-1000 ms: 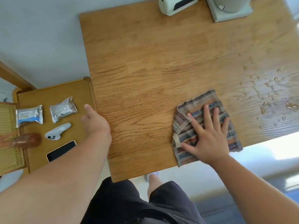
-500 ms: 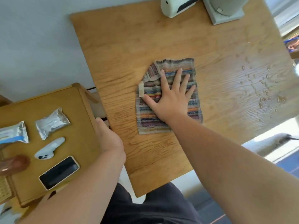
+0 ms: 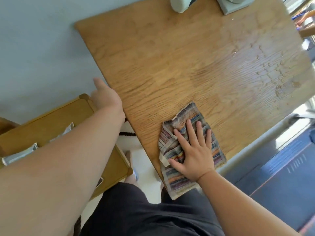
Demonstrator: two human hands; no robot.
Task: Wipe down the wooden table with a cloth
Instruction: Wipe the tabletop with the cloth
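Pale grey-blue surface at left, small wooden side table below it, white floor beneath, dark blue panel at lower right, bright daylight along the right edge

No writing, label, brand or number can be read anywhere. The foil packets on the side table are blurred and partly hidden. The white device at the worktop's far edge shows no legible marking.
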